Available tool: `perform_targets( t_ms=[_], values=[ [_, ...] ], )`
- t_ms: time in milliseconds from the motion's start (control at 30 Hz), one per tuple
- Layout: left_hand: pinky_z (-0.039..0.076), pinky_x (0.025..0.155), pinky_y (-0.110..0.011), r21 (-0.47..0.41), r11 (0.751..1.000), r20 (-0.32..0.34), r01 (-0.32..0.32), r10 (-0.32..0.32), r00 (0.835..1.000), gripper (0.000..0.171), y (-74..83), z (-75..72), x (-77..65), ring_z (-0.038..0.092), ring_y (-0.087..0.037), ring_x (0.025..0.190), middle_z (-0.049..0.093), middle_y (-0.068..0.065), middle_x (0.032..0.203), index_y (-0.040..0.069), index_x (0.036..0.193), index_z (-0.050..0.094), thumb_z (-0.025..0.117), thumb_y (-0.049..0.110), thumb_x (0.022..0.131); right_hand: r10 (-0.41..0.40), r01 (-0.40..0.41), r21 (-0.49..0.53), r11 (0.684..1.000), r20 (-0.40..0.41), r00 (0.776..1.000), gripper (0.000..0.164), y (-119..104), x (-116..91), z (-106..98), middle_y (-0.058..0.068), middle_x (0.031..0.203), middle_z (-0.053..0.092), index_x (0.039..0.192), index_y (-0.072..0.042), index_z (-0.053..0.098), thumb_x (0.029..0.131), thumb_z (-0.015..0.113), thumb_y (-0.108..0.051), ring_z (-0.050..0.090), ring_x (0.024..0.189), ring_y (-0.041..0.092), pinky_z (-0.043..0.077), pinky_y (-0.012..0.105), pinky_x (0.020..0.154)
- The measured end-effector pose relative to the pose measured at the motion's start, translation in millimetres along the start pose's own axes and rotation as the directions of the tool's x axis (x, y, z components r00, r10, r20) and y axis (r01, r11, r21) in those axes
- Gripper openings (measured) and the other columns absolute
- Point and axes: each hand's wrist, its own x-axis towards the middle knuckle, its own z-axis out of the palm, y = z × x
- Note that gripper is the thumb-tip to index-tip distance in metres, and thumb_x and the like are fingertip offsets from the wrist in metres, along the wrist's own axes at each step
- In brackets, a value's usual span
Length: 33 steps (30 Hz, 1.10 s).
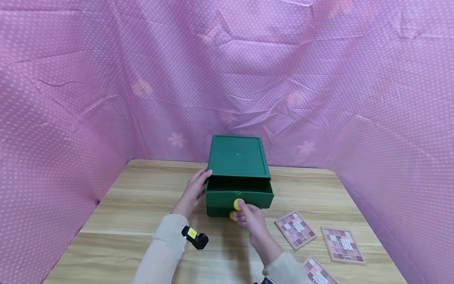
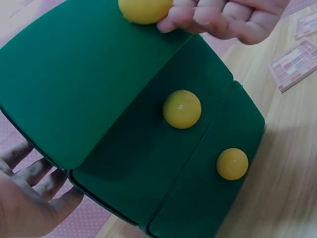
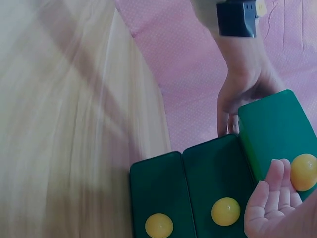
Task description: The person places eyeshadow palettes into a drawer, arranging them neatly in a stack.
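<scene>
A green drawer cabinet [image 1: 238, 156] stands on the table, its top drawer [image 1: 253, 200] pulled partway out. My right hand [image 1: 252, 221] pinches the round yellow knob [image 1: 238, 204] of that drawer between thumb and fingers. My left hand [image 1: 193, 191] rests against the cabinet's left side, fingers extended, as the left wrist view also shows. Below the top drawer, the middle drawer with its yellow knob [image 2: 182, 109] and the bottom drawer with its knob [image 2: 232, 164] are closed. What shows of the top drawer's inside is dark.
Three pink eyeshadow palettes lie on the table to the right: one near the cabinet [image 1: 295, 230], one farther right [image 1: 342, 245], one at the front [image 1: 318, 272]. Pink dotted cloth [image 1: 227, 79] hangs behind and beside the wooden table [image 1: 142, 205].
</scene>
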Motion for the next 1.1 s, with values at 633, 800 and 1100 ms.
perform_targets(
  t_ms=[633, 800, 1100],
  values=[
    [0.029, 0.111, -0.050, 0.016, 1.000, -0.002, -0.002, 0.002, 1.000, 0.061, 3.4, -2.6, 6.6, 0.033, -0.033, 0.137, 0.037, -0.014, 0.147, 0.016, 0.142, 0.038, 0.055, 0.040, 0.089, -0.005, 0.005, 0.032, 0.999, -0.011, 1.000, 0.040, 8.1, -28.9, 3.6, -0.002, 0.071, 0.061, 0.101, 0.006, 0.056, 0.094, 0.053, -0.033, 0.060, 0.062, 0.006, 0.051, 0.020, 0.066],
    [0.027, 0.112, -0.051, 0.028, 1.000, -0.003, -0.001, 0.001, 1.000, 0.061, 3.3, -3.1, 7.7, 0.032, -0.033, 0.137, 0.035, -0.013, 0.148, 0.017, 0.142, 0.038, 0.055, 0.042, 0.089, 0.019, -0.019, 0.046, 0.999, -0.009, 1.000, 0.041, 12.2, -34.9, 4.4, -0.002, 0.073, 0.061, 0.102, 0.005, 0.056, 0.094, 0.053, -0.035, 0.060, 0.064, 0.007, 0.052, 0.022, 0.068],
    [0.026, 0.112, -0.052, 0.029, 1.000, 0.000, 0.000, 0.000, 1.000, 0.060, 2.0, -4.9, 10.4, 0.030, -0.032, 0.138, 0.034, -0.011, 0.149, 0.017, 0.142, 0.039, 0.055, 0.042, 0.090, 0.041, -0.041, 0.060, 0.997, -0.014, 0.999, 0.044, 17.7, -42.0, 6.3, -0.002, 0.074, 0.061, 0.102, 0.005, 0.057, 0.092, 0.055, -0.038, 0.059, 0.065, 0.007, 0.052, 0.021, 0.068]
  ],
)
